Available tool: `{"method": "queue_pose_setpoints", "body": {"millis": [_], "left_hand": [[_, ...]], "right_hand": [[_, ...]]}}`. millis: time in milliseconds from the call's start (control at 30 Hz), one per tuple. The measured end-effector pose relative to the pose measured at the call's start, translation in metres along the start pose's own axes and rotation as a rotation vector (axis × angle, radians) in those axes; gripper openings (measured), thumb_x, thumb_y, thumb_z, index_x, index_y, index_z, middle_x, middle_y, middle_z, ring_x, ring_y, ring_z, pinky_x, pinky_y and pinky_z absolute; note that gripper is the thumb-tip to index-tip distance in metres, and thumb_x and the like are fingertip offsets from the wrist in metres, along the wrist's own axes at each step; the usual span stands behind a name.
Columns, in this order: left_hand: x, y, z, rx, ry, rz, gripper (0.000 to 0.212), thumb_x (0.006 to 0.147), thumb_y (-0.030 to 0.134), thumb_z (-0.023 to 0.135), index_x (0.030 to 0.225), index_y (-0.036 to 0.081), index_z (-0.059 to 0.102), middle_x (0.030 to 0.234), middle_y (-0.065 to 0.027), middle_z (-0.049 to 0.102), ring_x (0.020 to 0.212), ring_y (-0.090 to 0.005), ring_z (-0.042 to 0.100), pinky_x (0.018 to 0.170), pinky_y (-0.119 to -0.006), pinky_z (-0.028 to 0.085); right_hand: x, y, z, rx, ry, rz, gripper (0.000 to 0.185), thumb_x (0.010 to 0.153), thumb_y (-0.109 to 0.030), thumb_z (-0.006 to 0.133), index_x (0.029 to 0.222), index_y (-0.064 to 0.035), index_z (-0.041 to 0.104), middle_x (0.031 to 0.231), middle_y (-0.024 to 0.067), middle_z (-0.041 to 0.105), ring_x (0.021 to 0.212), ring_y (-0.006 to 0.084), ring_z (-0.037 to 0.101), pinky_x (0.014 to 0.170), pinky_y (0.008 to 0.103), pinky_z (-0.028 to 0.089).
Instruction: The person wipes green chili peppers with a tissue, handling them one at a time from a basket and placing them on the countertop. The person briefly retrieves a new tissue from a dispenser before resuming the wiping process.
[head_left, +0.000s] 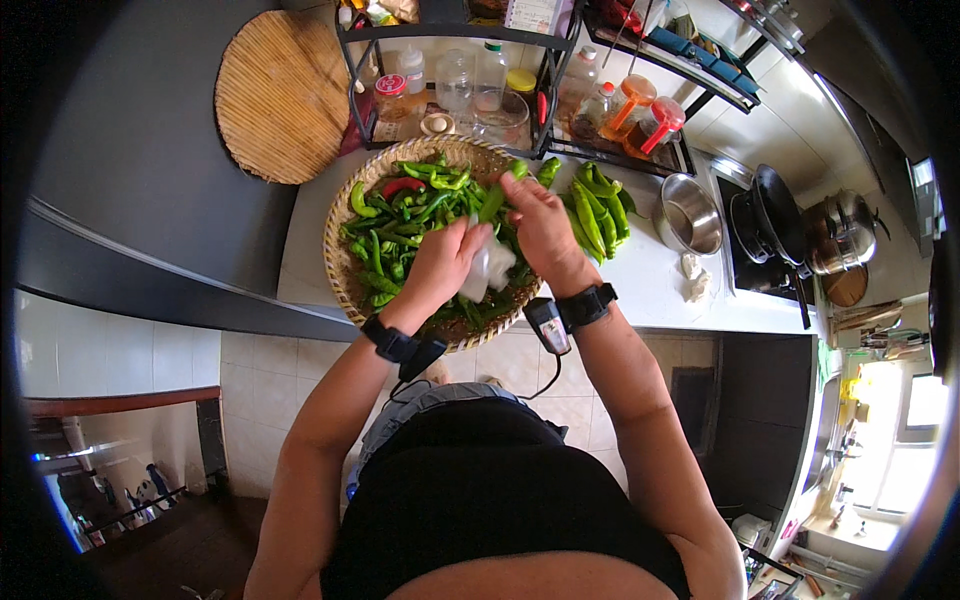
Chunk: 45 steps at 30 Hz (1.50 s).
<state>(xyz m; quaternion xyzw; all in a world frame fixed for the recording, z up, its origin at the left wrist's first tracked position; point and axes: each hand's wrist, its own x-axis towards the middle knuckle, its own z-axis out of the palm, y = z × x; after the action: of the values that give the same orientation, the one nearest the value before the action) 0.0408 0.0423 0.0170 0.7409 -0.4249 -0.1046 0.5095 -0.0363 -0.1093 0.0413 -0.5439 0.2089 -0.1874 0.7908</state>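
Note:
Above a round woven basket (336, 247) my two hands are close together. A long green pepper (492, 204) is held in my right hand (546, 229), its upper end showing past the fingers. My left hand (441, 259) grips a crumpled white cloth or tissue (489, 268), blurred, against the pepper's lower end. Many green peppers (397, 232) and a red pepper (403, 186) fill the basket below. To the right of the basket, more long green peppers (596, 210) lie in a pile on the white counter (645, 292).
A steel pot (688, 215) stands right of the pile, beside crumpled white tissues (697, 279). Farther right, a black wok (778, 214) sits at the stove. Behind the basket is a black rack (450, 34) with jars and bottles. A round slatted mat (283, 97) is at left.

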Motion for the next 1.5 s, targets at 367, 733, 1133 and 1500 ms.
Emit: {"method": "queue_pose_setpoints", "body": {"millis": [367,733,1133,1500], "left_hand": [[0.014,0.021,-0.038,0.052,0.116,0.337,0.032,0.101,0.019,0.052,0.131,0.008,0.058,0.116,-0.0139,0.06,0.107,-0.0292,0.059,0.094,-0.038,0.045],[0.0,0.001,0.003,0.336,0.077,0.058,0.016,0.1,0.019,0.053,0.1,0.003,0.052,0.083,-0.0213,0.061,0.077,-0.0444,0.06,0.062,-0.049,0.046],[0.0,-0.033,-0.087,-0.398,0.451,-0.514,0.031,0.102,0.039,0.051,0.107,0.009,0.061,0.083,0.0036,0.06,0.063,-0.0033,0.05,0.048,-0.021,0.036],[-0.041,-0.047,-0.097,-0.252,0.394,-0.481,0.033,0.103,0.025,0.051,0.132,0.008,0.05,0.101,-0.0028,0.064,0.088,-0.0094,0.061,0.064,-0.024,0.051]], "right_hand": [[-0.013,0.012,0.002,-0.936,-0.079,-0.445,0.026,0.094,-0.019,0.063,0.111,0.0005,0.058,0.093,0.015,0.066,0.082,0.0214,0.064,0.077,0.0348,0.049],[-0.042,0.035,0.009,-1.249,-0.077,-0.547,0.018,0.084,-0.017,0.064,0.096,-0.0046,0.061,0.093,0.012,0.063,0.093,0.0301,0.061,0.086,0.0432,0.037],[-0.011,0.084,-0.23,-0.972,0.721,-0.08,0.028,0.09,-0.023,0.058,0.103,0.0022,0.061,0.096,0.0239,0.067,0.09,0.0391,0.065,0.076,0.0474,0.049],[0.002,0.06,-0.161,-1.318,0.446,-0.595,0.039,0.078,-0.006,0.066,0.117,-0.009,0.063,0.114,0.015,0.06,0.108,0.0352,0.056,0.094,0.0482,0.044]]}}
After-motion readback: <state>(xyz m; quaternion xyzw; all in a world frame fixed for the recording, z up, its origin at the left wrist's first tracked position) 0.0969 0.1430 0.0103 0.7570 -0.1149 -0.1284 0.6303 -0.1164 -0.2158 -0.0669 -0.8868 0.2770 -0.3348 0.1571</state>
